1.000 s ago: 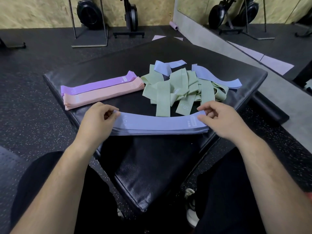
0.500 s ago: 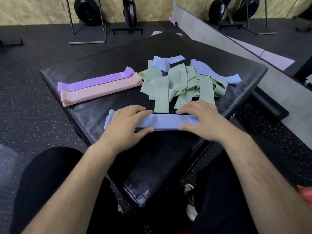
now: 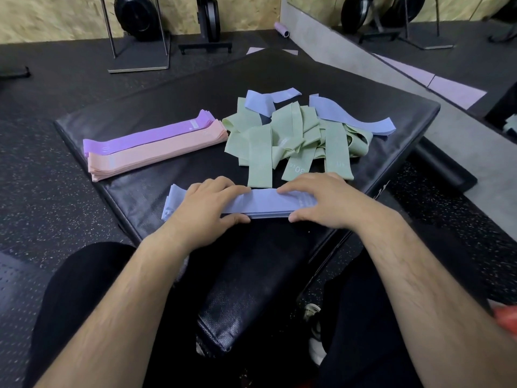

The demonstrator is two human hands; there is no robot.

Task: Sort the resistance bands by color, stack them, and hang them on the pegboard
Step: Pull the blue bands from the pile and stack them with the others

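**Layers may fan out when lifted**

We see the left hand and right hand lying flat on the blue stack, on the near side of the green pile. Each grip is wide, fingers straight, thumbs along the stack's near edge, pressing rather than clasping. We judge that lifting from here could fan the layers, since nothing clamps them. Loose blue bands at the far side of the pile could get missed. The hands cover much of the stack, so we cannot count its layers, and no pegboard shows beyond the pile
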